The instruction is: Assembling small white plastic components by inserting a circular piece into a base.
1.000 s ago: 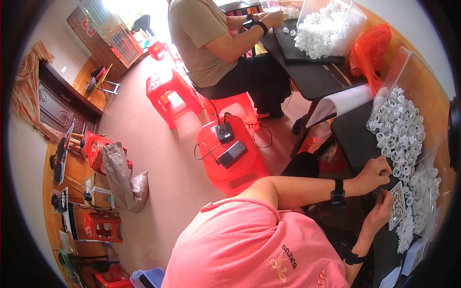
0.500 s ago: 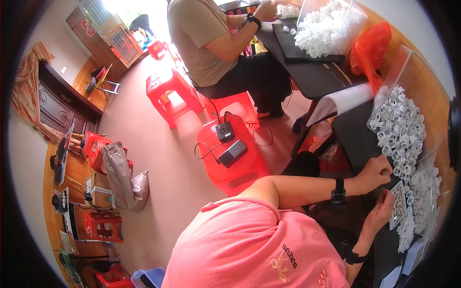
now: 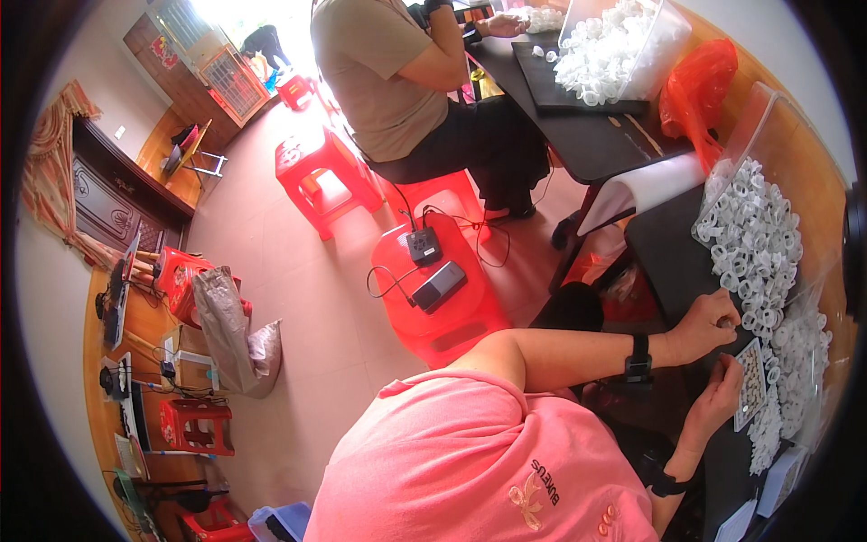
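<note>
My left hand [image 3: 704, 329] is closed in a pinch over the dark table's edge, beside a heap of white plastic rings [image 3: 754, 244]. What its fingertips hold, if anything, is too small to make out. Just below it, my right hand [image 3: 715, 397] has its fingers pressed together, touching or very near a small white-framed tray [image 3: 750, 384] of tiny pale pieces; its grip is partly hidden. Beyond the tray lies a second pile of translucent rings [image 3: 799, 370], and small white pieces [image 3: 766, 438] spread below it.
A co-worker in a tan shirt [image 3: 379, 81] sits at another black table with a clear bin of white rings [image 3: 664, 45]. A red plastic bag [image 3: 695, 90] hangs between the tables. A red stool [image 3: 442, 307] holds black devices and cables. A pale box [image 3: 782, 479] stands near my table's lower end.
My hands stay almost in place, with only a slight shift. The co-worker's hands have moved apart, one raised toward the head and the other reaching toward the rings on the table.
</note>
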The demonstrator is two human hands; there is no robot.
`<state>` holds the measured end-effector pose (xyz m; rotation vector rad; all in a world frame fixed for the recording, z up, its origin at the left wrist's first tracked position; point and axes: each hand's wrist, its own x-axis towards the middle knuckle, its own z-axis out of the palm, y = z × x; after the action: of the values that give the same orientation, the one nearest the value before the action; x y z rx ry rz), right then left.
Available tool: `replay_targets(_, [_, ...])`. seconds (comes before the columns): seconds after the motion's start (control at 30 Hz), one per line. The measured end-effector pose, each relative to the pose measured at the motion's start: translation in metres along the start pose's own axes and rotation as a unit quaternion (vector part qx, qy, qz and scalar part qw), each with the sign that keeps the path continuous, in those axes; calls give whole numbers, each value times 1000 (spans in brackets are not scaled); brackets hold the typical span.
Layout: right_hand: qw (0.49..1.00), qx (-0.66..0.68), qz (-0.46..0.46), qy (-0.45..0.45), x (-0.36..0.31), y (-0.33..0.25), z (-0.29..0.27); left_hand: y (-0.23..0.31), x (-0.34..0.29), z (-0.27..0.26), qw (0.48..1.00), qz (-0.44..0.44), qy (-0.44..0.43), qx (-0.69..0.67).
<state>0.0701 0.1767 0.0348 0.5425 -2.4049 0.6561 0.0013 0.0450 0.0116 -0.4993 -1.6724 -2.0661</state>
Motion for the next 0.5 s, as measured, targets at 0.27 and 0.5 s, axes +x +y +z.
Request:
replay_targets(0.27, [1000,9,-3,4,0,1,1,2,-1,-1,1000,-4,1,-2])
replay_targets(0.5, [1000,7,2,3,0,2,0,3,0,0,1000,3,1,2])
